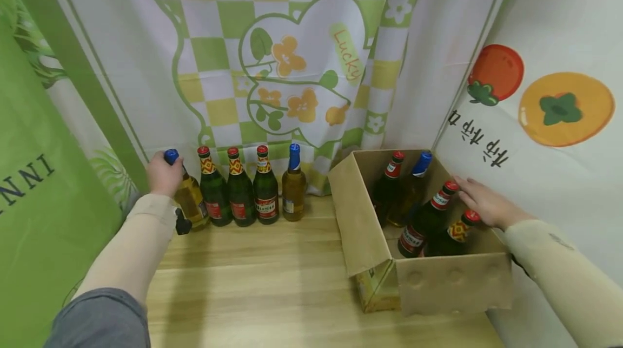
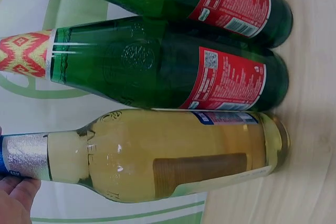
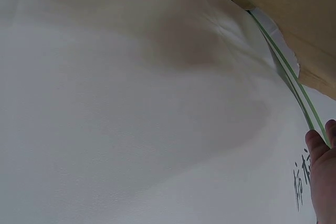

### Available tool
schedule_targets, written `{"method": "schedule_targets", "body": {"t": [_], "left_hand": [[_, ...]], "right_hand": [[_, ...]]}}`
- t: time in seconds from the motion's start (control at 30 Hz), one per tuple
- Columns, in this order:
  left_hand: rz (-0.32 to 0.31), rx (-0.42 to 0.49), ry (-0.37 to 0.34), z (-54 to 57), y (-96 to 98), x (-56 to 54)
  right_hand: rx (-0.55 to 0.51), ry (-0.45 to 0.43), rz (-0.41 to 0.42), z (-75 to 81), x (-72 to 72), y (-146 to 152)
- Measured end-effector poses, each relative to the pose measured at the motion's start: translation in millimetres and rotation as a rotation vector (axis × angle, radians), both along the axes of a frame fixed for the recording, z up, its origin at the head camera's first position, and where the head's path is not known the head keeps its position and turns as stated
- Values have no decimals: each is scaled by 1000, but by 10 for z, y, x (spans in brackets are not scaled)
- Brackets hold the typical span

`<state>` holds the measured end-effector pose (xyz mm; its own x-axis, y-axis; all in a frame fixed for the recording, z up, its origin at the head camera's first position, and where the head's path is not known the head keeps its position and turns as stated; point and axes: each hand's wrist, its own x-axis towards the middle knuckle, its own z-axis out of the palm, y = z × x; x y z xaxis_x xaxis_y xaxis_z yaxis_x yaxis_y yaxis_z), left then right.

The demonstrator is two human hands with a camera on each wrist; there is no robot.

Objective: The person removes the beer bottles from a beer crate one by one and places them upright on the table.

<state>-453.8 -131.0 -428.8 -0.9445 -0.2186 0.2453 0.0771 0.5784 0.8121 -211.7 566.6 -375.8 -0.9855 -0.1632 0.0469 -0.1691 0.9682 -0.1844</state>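
At the left end of a row of bottles, my left hand [image 1: 164, 175] grips the blue-capped neck of a pale yellow beer bottle [image 1: 191, 204]. In the left wrist view this bottle [image 2: 131, 156] stands with its base at the wooden surface, right beside a green beer bottle [image 2: 142, 66]. My right hand [image 1: 486, 204] lies over the right side of an open cardboard box [image 1: 360, 218], fingers extended near the red caps inside. Several bottles stand in the box, among them a leaning green bottle [image 1: 423, 223] and a blue-capped one [image 1: 411, 191].
Three green bottles, the middle one [image 1: 240, 196] among them, and another yellow bottle [image 1: 294, 191] continue the row along the patterned curtain [image 1: 302, 66]. The box's front flap [image 1: 452, 283] hangs outward over the wooden table [image 1: 243, 283]. A white printed wall cloth [image 1: 550, 175] borders the right.
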Motion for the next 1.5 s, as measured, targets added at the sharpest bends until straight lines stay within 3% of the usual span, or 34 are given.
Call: {"method": "schedule_targets", "body": {"t": [0.23,0.57,0.7,0.83,0.97,1.13,1.3,1.5], "left_hand": [[-7,-20,-1,49,28,-21],[-120,-34,-82,137,14,-26],[-134,-62,-81,245,-1,51],[-155,-154,3,453,124,129],[-206,-210,94,701,389,183],[-305,-167,144,949,870,233],[-381,-125,205,1218,1483,306],[-565,-136,179,1487,2291,415]], "right_hand": [[2,19,0,-8,33,45],[-7,40,-4,-41,61,92],[-6,25,-7,-34,9,61],[-1,16,-13,-11,-33,51],[7,7,-17,21,-65,43],[17,0,-8,37,-56,30],[17,11,19,14,-43,20],[24,2,18,-5,-47,43]]}}
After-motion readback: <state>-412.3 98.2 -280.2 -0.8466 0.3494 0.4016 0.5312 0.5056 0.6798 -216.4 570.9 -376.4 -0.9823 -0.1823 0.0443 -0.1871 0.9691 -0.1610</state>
